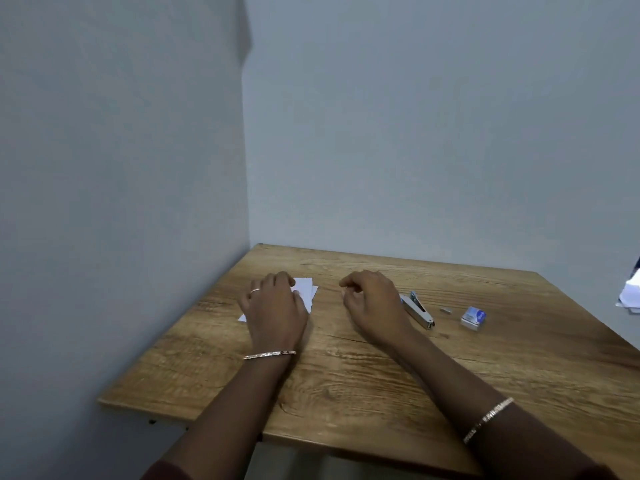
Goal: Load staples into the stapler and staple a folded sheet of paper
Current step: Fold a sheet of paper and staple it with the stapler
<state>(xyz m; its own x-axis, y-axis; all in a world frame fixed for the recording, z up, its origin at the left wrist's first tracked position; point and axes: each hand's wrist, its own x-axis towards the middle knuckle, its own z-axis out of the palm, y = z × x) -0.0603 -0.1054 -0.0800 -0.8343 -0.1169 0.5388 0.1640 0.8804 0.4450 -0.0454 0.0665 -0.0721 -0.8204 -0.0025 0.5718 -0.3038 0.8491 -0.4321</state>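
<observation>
A folded white sheet of paper (306, 291) lies on the wooden table (381, 375), mostly hidden under my left hand (273, 306), which rests flat on it. My right hand (372, 299) hovers just right of the paper, fingers loosely curled, holding nothing. Directly right of that hand a small silver stapler (417, 310) lies on the table, its near end partly covered by the hand. Further right sit a short strip of staples (446, 310) and a small blue-and-white staple box (473, 318).
Grey walls close in the table on the left and at the back. A pile of white paper (630, 292) shows at the right frame edge, beyond the table. Bare tabletop spreads in front of my forearms.
</observation>
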